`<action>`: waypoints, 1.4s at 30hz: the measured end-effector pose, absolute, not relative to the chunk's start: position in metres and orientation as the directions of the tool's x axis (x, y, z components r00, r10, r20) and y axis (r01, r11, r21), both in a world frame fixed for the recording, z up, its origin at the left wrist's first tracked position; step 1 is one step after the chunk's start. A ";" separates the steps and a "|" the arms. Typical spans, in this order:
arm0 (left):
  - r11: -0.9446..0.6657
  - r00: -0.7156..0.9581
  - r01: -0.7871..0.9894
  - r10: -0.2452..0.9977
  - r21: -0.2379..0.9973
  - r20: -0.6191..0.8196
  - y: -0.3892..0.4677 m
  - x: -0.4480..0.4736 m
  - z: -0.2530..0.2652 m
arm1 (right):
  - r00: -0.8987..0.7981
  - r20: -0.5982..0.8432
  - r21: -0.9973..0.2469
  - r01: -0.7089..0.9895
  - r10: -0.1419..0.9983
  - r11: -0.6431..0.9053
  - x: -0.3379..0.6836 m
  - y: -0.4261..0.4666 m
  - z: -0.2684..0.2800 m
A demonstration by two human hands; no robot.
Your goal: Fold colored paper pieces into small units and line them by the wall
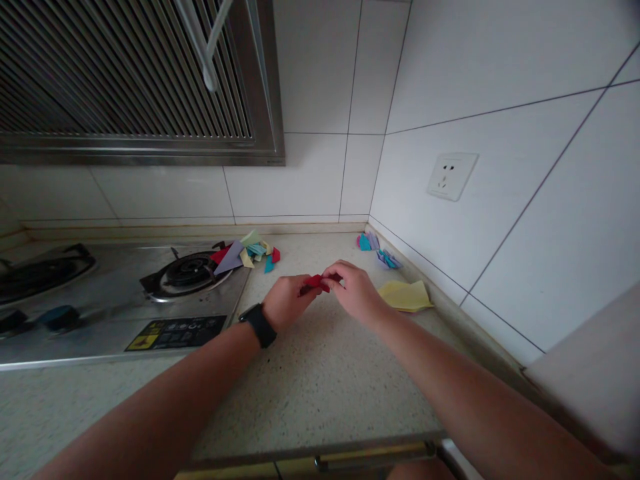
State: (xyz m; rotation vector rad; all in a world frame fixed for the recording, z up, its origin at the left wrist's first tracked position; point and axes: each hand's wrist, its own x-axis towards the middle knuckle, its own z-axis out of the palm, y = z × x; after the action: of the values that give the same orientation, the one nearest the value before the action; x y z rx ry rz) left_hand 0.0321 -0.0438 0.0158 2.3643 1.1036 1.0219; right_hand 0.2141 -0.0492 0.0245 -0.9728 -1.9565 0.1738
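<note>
A small folded piece of red paper [315, 281] is held above the countertop between my two hands. My left hand [289, 299], with a black watch on its wrist, is closed on the paper's left end. Thumb and fingers of my right hand [356, 288] pinch its right end. My fingers hide part of the paper, so its full shape is not visible. Just beyond my right hand lies a sheet of yellow paper [407, 296] on the counter. Folded blue and purple paper pieces [389, 259] rest farther back, near the wall.
A gas stove [193, 272] is set into the counter at left. Colourful folded papers [255, 251] are heaped at its right edge, partly over the burner. Above hangs a range hood [125, 80]. A tiled wall with a socket [453, 176] bounds the right side.
</note>
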 end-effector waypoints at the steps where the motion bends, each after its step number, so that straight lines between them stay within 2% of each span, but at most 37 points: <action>1: -0.650 0.439 0.524 0.759 0.550 0.480 -0.045 0.032 0.016 | -0.274 0.674 -0.461 0.570 0.686 0.680 0.214 -0.050 0.025; 10: -0.686 0.446 0.525 0.726 0.503 0.524 -0.048 0.033 0.017 | -0.401 0.658 -0.333 0.605 0.637 0.724 0.214 -0.055 0.031; 18: -0.668 0.431 0.520 0.744 0.533 0.512 -0.041 0.027 0.018 | -0.377 0.663 -0.405 0.546 0.647 0.733 0.221 -0.051 0.029; 26: -0.631 0.404 0.385 0.771 0.673 0.492 -0.037 0.020 0.019 | -0.341 0.660 -0.467 0.512 0.670 0.721 0.234 -0.050 0.031; 32: -0.602 0.420 0.241 0.772 0.761 0.478 -0.033 0.018 0.014 | -0.419 0.545 -0.521 0.509 0.726 0.685 0.233 -0.053 0.029; 36: -0.578 0.431 0.201 0.777 0.791 0.459 -0.033 0.018 0.014 | -0.444 0.530 -0.496 0.528 0.723 0.689 0.234 -0.052 0.027; 42: -0.538 0.429 0.119 0.786 0.835 0.445 -0.034 0.019 0.016 | -0.420 0.599 -0.426 0.553 0.681 0.716 0.236 -0.052 0.030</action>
State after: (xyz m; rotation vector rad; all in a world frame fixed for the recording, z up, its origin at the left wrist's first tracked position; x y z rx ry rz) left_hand 0.0195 -0.0344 0.0157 1.9361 0.7640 1.1325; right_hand 0.2358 -0.0522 0.0300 -0.9332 -2.1287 0.2074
